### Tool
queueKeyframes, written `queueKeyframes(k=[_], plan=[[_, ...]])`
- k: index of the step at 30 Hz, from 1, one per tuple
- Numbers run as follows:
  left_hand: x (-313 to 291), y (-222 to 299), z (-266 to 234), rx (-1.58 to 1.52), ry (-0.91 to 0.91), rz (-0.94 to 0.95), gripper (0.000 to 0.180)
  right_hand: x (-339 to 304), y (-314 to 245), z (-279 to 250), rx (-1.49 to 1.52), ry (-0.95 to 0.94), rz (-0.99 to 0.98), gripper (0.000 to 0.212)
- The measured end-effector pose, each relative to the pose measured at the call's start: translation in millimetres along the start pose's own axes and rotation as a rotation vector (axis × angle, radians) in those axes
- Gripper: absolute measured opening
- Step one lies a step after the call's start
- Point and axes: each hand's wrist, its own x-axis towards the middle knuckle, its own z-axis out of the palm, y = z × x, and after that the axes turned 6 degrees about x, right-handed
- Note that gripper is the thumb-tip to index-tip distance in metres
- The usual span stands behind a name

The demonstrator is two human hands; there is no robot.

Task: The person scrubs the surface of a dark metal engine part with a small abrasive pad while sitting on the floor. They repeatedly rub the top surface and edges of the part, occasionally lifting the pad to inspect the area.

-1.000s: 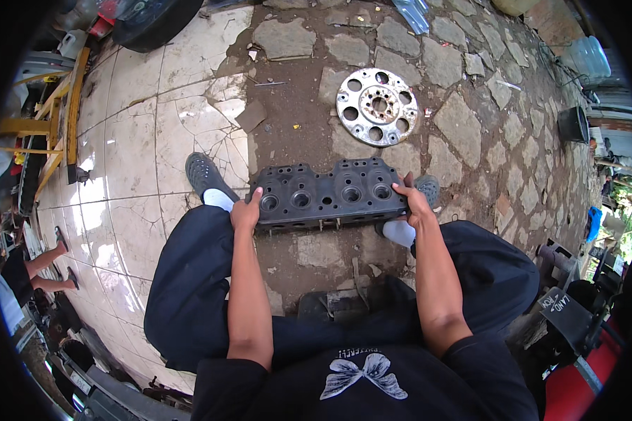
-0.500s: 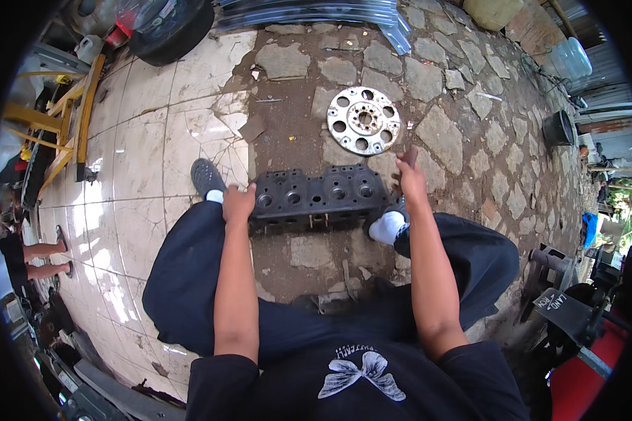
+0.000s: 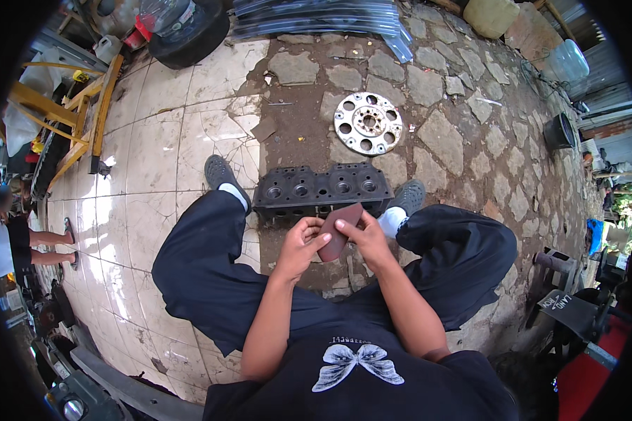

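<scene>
A folded reddish-brown piece of sandpaper [image 3: 336, 242] is held between my two hands, over the near edge of the engine part. My left hand [image 3: 300, 245] grips its left side, thumb on top. On the right side, my right hand [image 3: 369, 242] pinches it the same way. Just beyond lies a dark metal cylinder head [image 3: 321, 189], with a row of round openings on its upper face. It sits on the ground between my feet, and the sandpaper and fingers cover part of its near side.
A pale round flywheel [image 3: 357, 118] with holes lies on the stone paving beyond the cylinder head. White tiles [image 3: 151, 154] cover the left side. A yellow metal frame [image 3: 91, 119], a tyre [image 3: 189, 45] and another person's legs [image 3: 49, 249] are at the left.
Both hands have come off the cylinder head area and drawn together nearer my body. The sandpaper, earlier seen edge-on in my right hand, is now held by both.
</scene>
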Motion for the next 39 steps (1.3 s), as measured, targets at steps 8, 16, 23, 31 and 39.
queueKeyframes(k=[8, 16, 23, 31, 39], plan=[[29.0, 0.9, 8.0, -0.285, -0.015, -0.084, 0.042, 7.4, 14.0, 4.4, 0.481, -0.005, 0.042, 0.033], [30.0, -24.6, 24.2, -0.243, 0.064, -0.172, 0.030, -4.1, 19.3, -0.2, 0.599, -0.024, -0.017, 0.045], [27.7, -15.0, 67.7, -0.135, -0.035, -0.238, 0.034, -20.9, 2.7, -6.7, 0.570, -0.002, -0.167, 0.050], [82.3, -17.6, 83.9, 0.805, 0.063, 0.111, 0.047, 8.1, -44.6, -62.3, -0.053, 0.561, -0.399, 0.032], [184.8, -70.3, 43.2, 1.311, 0.347, 0.443, 0.036, 81.5, 5.9, -168.0, -1.522, 0.482, -0.319, 0.020]])
